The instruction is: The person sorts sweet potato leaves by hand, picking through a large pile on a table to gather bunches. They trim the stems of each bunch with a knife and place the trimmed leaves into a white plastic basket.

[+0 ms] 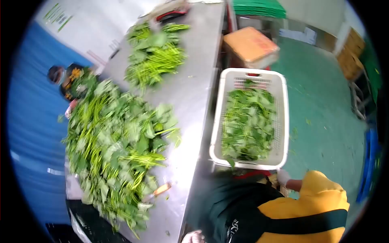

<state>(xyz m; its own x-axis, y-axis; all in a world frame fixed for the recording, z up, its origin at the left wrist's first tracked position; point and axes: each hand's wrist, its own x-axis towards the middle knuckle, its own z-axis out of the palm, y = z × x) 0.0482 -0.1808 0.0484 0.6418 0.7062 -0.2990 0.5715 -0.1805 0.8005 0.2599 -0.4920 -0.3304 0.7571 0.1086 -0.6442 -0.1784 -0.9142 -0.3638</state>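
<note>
Fingers of the left hand (193, 237) show at the bottom edge, just beside the table's near end; they seem bent, but the frame cuts them off and I cannot tell whether they hold anything. Two hands of the wearer are in view. One yellow sleeve (318, 192) bends at the elbow and leads to the right hand (283, 177), pale as if gloved, at the near right corner of one white plastic crate (283, 121). Blur and the rim hide whether its fingers are apart or clamped on the crate.

Inside the crate lies one bed of loose leafy greens (249, 121), with the crate's far end partly bare. To the left runs one steel table (190, 105), bearing two heaps of stemmed greens: a large near heap (117, 150) and a smaller far heap (154, 54). One orange-handled knife (163, 188) lies at the large heap's edge, its blade partly under leaves. Behind that heap, patterned cloth (75, 77) suggests one other person, mostly hidden.

Beyond the crate sits one orange-topped box (251, 44), then a green stack (259, 8), cut off above. Two cardboard boxes (349, 58) stand farther right on the green floor (312, 97). A red-and-black object (172, 15) at the table's far end is too blurred to identify.
</note>
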